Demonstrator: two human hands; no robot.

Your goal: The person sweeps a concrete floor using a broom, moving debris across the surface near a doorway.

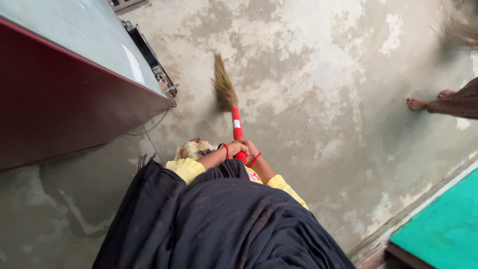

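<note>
A broom with a red handle [237, 124] and straw-coloured bristles [223, 89] points away from me over the grey, patchy concrete floor [318, 74]. The bristles are blurred. My left hand [234, 148] and my right hand [249, 147] are both closed around the lower end of the handle, close together, with red bangles on both wrists. A dark shawl and yellow sleeves cover my body below the hands.
A dark red cabinet [64, 104] with a grey top stands at the left, with a cable and a dark device beside it. Another person's bare feet [423, 102] stand at the right edge. A green surface [443, 229] lies at bottom right.
</note>
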